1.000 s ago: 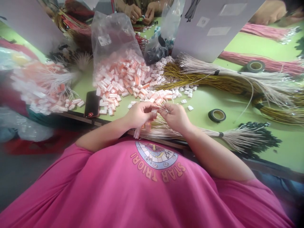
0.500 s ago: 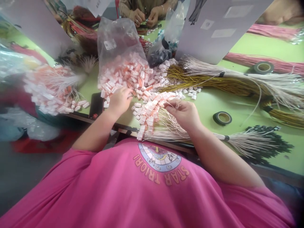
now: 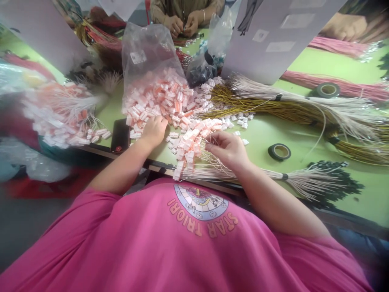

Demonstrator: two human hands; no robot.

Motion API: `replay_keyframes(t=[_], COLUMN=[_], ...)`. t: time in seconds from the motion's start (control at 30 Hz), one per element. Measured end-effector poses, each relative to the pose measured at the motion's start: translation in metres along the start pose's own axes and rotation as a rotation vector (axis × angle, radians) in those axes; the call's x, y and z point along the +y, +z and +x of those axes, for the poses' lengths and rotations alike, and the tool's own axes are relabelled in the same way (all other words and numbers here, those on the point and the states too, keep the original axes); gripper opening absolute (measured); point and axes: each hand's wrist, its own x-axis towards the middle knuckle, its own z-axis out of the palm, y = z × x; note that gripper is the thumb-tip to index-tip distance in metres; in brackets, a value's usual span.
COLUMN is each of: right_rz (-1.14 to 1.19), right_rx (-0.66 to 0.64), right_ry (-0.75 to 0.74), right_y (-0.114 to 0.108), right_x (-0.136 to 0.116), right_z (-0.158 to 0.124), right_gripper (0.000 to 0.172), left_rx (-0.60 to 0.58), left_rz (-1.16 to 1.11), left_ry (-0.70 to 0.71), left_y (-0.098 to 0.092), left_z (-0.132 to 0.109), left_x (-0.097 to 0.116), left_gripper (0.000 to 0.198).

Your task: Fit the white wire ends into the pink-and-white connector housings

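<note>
My left hand [image 3: 154,130] rests at the near edge of a heap of white and orange plastic connectors [image 3: 164,95]. Its fingers are curled, and whatever they hold is hidden. Thumb and fingertips of my right hand [image 3: 227,149] are pinched on a thin white wire. Just left of that hand lies a cluster of wired connectors [image 3: 188,148], its tips at the table edge. From them a bundle of white wires [image 3: 261,173] runs right beneath my right wrist, bound with black tape, to black ends [image 3: 343,182].
A clear plastic bag [image 3: 148,48] stands behind the heap. Yellow and white wire bundles [image 3: 267,97] lie to the right, near two tape rolls [image 3: 279,152]. A dark phone-like object [image 3: 120,136] is at left. Across the table are a co-worker's hands [image 3: 184,25] and a grey partition [image 3: 258,40].
The whole view has shifted slightly. My left hand's fingers have drawn in more curled at the heap's edge. My right hand stays pinched beside the connector cluster.
</note>
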Motion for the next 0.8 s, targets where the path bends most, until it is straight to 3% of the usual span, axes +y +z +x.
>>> replay_keyframes(t=[0.13,0.23,0.37,0.43,0.57,0.67,0.8], right_rz=[-0.086,-0.131,-0.166,-0.182,-0.217,-0.247,-0.283], right_rx=[-0.009,0.001,0.023,0.036,0.054,0.056,0.014], right_ry=[-0.001,-0.032,-0.047,-0.039,-0.067,-0.088,-0.093], right_y=[0.0,0.0,0.001,0.001,0.002,0.003,0.004], right_x=[-0.001,-0.003,-0.007,-0.009,-0.012,-0.011,-0.007], right_z=[0.0,-0.001,-0.003,-0.004,-0.007,-0.008,-0.007], right_gripper=[0.007,0.007,0.01,0.011,0.013,0.014,0.014], left_rx=[0.064,0.118,-0.13,-0.266,-0.386,-0.368,-0.333], left_rz=[-0.196,-0.64,-1.392,-1.62,-1.753,-1.763,-1.69], left_ry=[-0.004,-0.054,-0.217,-0.287,-0.289,-0.239,-0.221], left_y=[-0.015,-0.038,-0.06,-0.064,-0.065,-0.063,-0.06], left_z=[-0.007,-0.02,-0.037,-0.042,-0.046,-0.046,-0.047], left_x=[0.005,0.022,0.057,0.072,0.09,0.094,0.095], left_gripper=[0.031,0.028,0.017,0.012,0.015,0.028,0.027])
